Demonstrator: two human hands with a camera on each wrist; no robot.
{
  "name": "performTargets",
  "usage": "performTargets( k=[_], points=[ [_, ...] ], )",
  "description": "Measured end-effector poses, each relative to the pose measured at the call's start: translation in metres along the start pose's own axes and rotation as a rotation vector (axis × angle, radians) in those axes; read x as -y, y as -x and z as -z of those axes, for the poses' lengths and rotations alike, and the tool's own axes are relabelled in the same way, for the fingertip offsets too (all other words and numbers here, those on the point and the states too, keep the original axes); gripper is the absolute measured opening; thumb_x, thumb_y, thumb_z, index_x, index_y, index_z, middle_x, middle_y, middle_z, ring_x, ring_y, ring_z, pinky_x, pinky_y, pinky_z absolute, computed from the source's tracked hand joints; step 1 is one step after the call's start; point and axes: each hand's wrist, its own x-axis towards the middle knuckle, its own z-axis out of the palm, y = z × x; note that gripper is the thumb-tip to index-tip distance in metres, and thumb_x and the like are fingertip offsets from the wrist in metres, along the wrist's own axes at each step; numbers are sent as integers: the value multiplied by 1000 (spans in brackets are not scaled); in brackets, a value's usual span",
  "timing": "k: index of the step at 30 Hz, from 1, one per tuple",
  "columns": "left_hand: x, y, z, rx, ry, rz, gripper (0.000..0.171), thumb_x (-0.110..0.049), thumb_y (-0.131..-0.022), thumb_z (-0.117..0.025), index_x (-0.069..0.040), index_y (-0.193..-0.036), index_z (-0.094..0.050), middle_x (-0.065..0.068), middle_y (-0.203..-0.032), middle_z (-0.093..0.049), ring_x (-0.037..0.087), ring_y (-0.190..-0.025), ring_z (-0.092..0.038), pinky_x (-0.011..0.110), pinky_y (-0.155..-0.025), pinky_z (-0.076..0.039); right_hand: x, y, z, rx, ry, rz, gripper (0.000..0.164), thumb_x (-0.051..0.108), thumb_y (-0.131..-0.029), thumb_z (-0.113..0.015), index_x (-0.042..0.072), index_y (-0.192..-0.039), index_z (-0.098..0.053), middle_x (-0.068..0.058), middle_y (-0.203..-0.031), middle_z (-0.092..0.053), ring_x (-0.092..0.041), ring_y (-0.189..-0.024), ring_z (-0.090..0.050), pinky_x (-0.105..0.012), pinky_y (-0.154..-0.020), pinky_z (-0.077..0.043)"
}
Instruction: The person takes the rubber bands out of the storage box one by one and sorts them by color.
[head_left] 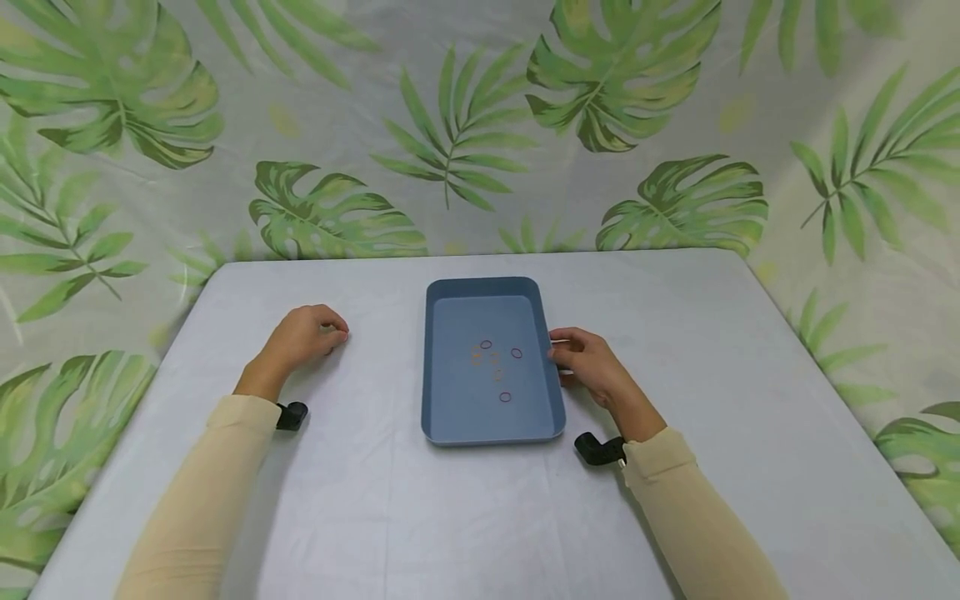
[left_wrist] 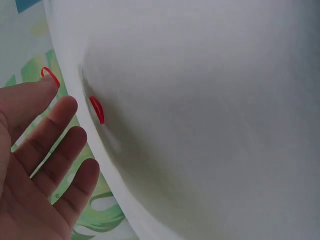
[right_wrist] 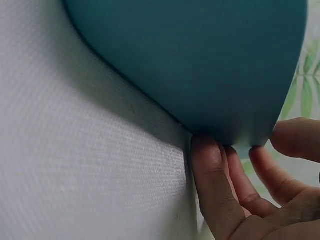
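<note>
- Red ring (left_wrist: pixel 52 74): pinched at tips of left hand (head_left: pixel 306 335), well to left of blue-grey tray (head_left: pixel 456 308), over white tabletop (head_left: pixel 375 517).
- Left hand: thumb and forefinger brought together on red ring; other fingers (left_wrist: pixel 60 152) parted and slightly bent.
- Second red ring (left_wrist: pixel 98 110): just beside those fingertips in left wrist view; seems to lie on tabletop, contact hard to judge at this angle.
- Blue-grey tray: set flat near mid-table, rectangular, low-walled, rounded at corners, long sides running toward backdrop (head_left: pixel 330 108).
- On tray floor: three red rings (head_left: pixel 517 353), apart from one another, two farther back and one toward near end; small orange rings (head_left: pixel 493 357) loosely clustered among them.
- Right hand (head_left: pixel 592 362): at right side of tray, fingertips touching wall from outside; fingers parted, only slightly bent.
- On both wrists: black devices (head_left: pixel 600 448), just beyond cream sleeves (head_left: pixel 697 500) with folded cuffs.
- Backdrop: pale, printed with green leaves.
</note>
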Motion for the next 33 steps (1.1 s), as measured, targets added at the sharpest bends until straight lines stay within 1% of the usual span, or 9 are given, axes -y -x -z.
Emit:
performTargets(
  k=[2,4,10,16,23,30,33],
  points=[
    [-2,-2,-2,1,-13,-18,16,-16,-94,-65,-6,-101,-75,17,-116,-71,38,-116,-60,54,-102,-45,0,0,1,0,2,-5,47,9,-98,-55,3,-144,-47,-24,-136,-56,-26,-108,-66,-28,-75,-57],
    [-2,-2,-3,1,-17,-24,15,-15,-93,-65,-6,-100,-75,18,-116,-70,39,-118,-60,55,-103,-45,0,1,1,3,5,-5,47,9,-98,-55,3,-144,-46,-24,-137,-55,-26,-108,-65,-28,-76,-57],
    [-1,0,-5,5,-23,-34,14,-14,-93,-66,-6,-99,-75,18,-116,-71,39,-116,-61,55,-104,-44,1,1,2,1,8,-2,47,8,-98,-55,2,-144,-46,-25,-135,-55,-27,-107,-65,-28,-75,-57],
    [-1,3,-4,5,-22,-42,12,-13,-92,-66,-6,-97,-75,18,-114,-71,38,-115,-61,55,-102,-45,1,1,1,0,16,-12,47,10,-98,-54,3,-144,-46,-24,-135,-55,-25,-106,-65,-27,-74,-56],
    [-1,3,-5,14,-23,-53,10,-11,-92,-66,-8,-92,-75,16,-112,-70,38,-112,-62,55,-101,-45,0,2,1,3,17,-4,48,10,-98,-54,1,-145,-44,-25,-136,-55,-28,-109,-65,-27,-74,-56],
    [1,3,-6,4,-13,-70,9,-11,-91,-68,-8,-89,-75,15,-112,-70,38,-113,-61,54,-104,-44,0,1,0,2,19,1,48,10,-99,-54,2,-145,-44,-25,-137,-55,-28,-109,-65,-28,-74,-56],
    [2,4,-5,3,1,-66,9,-11,-92,-68,-8,-88,-76,16,-112,-69,38,-115,-60,54,-106,-42,0,1,0,3,17,4,48,10,-99,-54,2,-145,-44,-25,-137,-55,-27,-108,-66,-28,-74,-56]
  ],
)
